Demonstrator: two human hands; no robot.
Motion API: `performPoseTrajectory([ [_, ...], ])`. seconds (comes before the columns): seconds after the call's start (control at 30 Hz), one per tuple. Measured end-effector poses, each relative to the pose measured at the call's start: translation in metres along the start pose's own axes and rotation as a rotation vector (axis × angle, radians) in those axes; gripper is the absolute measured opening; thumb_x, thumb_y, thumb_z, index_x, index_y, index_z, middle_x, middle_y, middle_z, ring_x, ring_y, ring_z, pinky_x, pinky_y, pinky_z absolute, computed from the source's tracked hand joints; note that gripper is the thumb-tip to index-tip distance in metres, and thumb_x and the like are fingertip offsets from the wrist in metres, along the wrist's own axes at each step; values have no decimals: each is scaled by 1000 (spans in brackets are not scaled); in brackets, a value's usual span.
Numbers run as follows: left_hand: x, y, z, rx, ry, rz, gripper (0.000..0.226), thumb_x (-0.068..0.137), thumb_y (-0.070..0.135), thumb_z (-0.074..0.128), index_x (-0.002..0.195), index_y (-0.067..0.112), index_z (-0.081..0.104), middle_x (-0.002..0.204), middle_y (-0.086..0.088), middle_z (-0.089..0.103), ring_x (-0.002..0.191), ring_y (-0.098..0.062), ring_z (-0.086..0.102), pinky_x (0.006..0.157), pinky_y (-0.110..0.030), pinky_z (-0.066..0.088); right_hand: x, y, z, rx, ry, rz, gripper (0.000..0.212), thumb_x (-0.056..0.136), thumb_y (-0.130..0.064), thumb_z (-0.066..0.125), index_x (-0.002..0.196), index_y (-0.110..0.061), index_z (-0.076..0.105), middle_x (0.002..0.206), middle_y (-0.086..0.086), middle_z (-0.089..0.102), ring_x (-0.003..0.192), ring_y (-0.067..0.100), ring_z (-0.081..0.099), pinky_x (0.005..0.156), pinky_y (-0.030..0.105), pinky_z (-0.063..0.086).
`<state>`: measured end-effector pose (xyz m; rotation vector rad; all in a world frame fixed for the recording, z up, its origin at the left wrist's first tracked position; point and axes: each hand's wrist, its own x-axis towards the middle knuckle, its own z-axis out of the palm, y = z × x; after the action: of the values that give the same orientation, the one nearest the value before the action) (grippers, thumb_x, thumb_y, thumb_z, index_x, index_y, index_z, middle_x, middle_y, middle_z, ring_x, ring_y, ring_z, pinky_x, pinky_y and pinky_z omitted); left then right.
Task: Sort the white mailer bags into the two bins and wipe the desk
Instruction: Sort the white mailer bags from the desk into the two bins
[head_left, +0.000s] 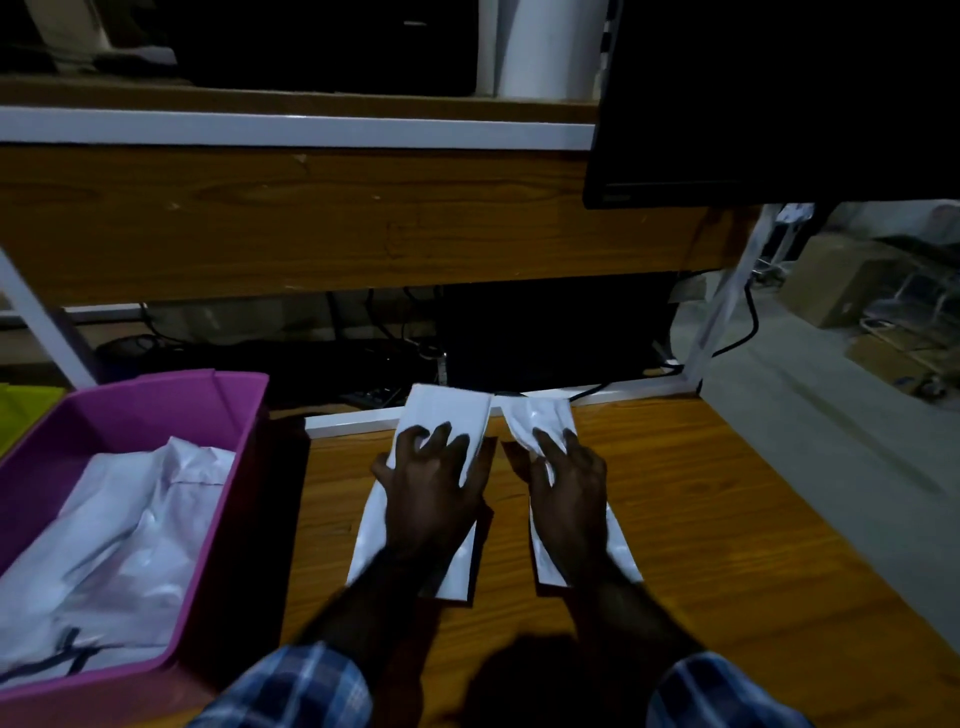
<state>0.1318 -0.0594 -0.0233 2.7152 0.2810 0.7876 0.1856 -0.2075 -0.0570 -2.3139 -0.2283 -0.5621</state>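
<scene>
Your left hand (434, 480) lies spread, fingers wide and slightly clawed, pressing down on a white mailer bag (441, 415) that lies flat on the wooden desk (727, 519). Your right hand (569, 486) presses on a second mailer bag (540, 415) just beside the first, with two fingers stretched forward onto its crumpled far end; whether it pinches the plastic or only presses, you cannot tell from here. Both bags run lengthwise away from you, their far ends reaching the white edge strip (353, 418) at the back of the desk, with a narrow strip of wood showing between them.

To your left stands a pink bin (156, 405), touching or just beside the desk's left side, and it already holds a loose heap of white bags (119, 530). A sliver of a yellow-green bin (21, 410) shows beyond it at the frame's edge.

Behind the desk rises a wooden panel (311, 223) under a white-edged shelf, with a dark monitor (779, 104) hanging over the right rear corner. Below the panel, cables and dark equipment crowd the gap just past the bags' far ends. Cardboard boxes (841, 280) sit on the floor well off to the right. Your plaid sleeves (296, 686) fill the bottom of the view.
</scene>
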Motion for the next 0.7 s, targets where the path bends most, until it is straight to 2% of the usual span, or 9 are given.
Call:
performPoseTrajectory([
  [0.1,15,-2,-36,-19,76,-4,43,86,50,40,112,28,65,132,3,58,127,-24,41,96,-58,27,10,-36,-4,97,65,-25,40,94,-16,58,132,-25,58,144,10,48,134,29,36,101,37,43],
  [0.23,28,-16,-85,-19,201,30,34,80,37,58,110,24,67,128,1,60,123,-29,47,93,-62,29,20,-90,-7,160,105,-46,38,95,-19,56,132,-28,57,144,9,47,133,26,37,105,30,34],
  [0.33,32,-36,-120,-16,276,33,34,78,37,61,109,23,67,126,1,62,119,-31,50,90,-59,32,18,-131,-3,224,104,-67,37,96,-23,56,131,-32,57,144,6,48,133,22,37,105,27,32],
  [0.43,31,-66,-151,6,285,-10,34,79,39,59,109,26,67,127,4,61,119,-29,48,90,-57,32,11,-171,6,292,75,-80,38,95,-21,56,131,-34,57,144,3,48,135,19,36,105,29,36],
  [0.53,27,-105,-177,-4,247,-98,36,80,42,54,111,28,66,132,6,58,123,-26,43,92,-58,30,3,-209,21,365,61,-85,37,95,-22,55,130,-35,58,142,2,51,136,19,38,107,37,41],
  [0.7,12,-163,-213,-19,268,-174,36,78,41,54,106,24,69,130,4,60,119,-28,46,89,-58,31,-22,-268,48,448,7,-74,37,96,-23,54,129,-37,58,141,-3,52,136,14,39,105,29,40],
])
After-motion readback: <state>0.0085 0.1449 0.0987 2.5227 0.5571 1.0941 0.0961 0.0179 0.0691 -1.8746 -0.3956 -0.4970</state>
